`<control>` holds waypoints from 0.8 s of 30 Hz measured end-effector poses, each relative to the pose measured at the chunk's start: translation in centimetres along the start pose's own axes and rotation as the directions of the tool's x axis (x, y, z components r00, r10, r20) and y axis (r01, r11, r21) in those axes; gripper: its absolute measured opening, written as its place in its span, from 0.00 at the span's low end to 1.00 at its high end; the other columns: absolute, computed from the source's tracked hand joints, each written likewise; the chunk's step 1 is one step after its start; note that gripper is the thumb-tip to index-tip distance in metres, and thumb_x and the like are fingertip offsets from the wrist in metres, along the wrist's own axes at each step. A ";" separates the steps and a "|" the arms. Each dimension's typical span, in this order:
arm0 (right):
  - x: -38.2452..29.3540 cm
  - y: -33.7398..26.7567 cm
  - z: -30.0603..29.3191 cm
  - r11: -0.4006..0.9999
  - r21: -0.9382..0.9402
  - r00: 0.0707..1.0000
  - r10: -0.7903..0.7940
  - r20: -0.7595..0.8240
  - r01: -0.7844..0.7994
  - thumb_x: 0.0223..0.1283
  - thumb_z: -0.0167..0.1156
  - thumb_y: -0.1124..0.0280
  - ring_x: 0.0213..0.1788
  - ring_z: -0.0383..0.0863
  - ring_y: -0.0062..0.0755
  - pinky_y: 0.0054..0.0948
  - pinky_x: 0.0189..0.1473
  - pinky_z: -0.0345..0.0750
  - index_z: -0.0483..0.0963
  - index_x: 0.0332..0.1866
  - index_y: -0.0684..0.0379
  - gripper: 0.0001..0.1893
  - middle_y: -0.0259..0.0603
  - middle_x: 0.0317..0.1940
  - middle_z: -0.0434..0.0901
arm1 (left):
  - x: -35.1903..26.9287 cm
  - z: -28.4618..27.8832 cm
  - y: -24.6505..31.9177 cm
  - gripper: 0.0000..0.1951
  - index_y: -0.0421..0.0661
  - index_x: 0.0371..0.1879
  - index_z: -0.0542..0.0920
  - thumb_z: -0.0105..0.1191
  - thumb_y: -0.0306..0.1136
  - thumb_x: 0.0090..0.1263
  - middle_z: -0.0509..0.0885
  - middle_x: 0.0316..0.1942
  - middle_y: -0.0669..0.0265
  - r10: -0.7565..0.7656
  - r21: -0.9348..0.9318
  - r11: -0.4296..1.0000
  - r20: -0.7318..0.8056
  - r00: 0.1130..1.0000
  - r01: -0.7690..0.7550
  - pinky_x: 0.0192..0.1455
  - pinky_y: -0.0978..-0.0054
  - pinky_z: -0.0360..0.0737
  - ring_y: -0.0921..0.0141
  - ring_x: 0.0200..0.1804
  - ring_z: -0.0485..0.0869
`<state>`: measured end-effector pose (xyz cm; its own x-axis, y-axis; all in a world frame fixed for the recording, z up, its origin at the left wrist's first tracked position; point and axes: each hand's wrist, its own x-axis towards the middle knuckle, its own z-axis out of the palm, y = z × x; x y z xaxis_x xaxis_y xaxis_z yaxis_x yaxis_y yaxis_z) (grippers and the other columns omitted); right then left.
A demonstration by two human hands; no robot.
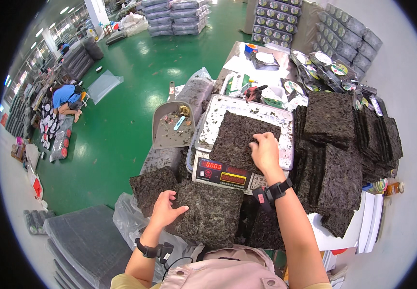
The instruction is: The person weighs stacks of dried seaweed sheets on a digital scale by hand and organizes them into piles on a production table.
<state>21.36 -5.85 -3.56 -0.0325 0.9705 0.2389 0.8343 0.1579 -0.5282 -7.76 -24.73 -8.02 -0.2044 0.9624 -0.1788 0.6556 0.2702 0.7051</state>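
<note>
A dark square seaweed sheet [235, 135] lies tilted on the metal pan of a digital scale [284, 144], its lower corner over the lit display panel. My right hand [265, 150] is on the sheet's right part with fingers curled; whether it pinches the sheet is unclear. My left hand [167, 209], thumb and fingers apart, rests at the left edge of a thick seaweed stack [208, 209] in front of me. Another seaweed piece [150, 184] lies just beyond that hand. Tall seaweed stacks [329, 119] stand right of the scale. Both wrists wear black straps with small devices.
A dustpan [174, 126] with debris and a light-blue cutter sits left of the scale. Red-black gloves [255, 93] and labelled packets [316, 68] lie behind it. Plastic-wrapped bundles [89, 242] stand at lower left. A person in blue [64, 97] crouches on the green floor farther off.
</note>
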 end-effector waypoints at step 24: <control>-7.0 0.2 -1.3 0.952 -0.173 0.967 -0.255 0.009 0.252 0.52 0.64 0.63 0.57 0.65 0.54 0.46 0.57 0.65 0.70 0.58 0.58 0.26 0.47 0.62 0.66 | 0.3 -0.1 -1.5 0.17 0.46 0.34 0.70 0.64 0.18 0.51 0.70 0.27 0.77 -0.040 -0.579 0.788 0.288 0.957 0.207 0.34 0.86 0.73 0.84 0.29 0.69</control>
<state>22.45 -12.87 -4.25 -0.2487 0.8999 0.3583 0.8813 0.3637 -0.3017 -8.87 -24.89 -9.04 -0.0120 0.9178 -0.3968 0.0531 0.3969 0.9163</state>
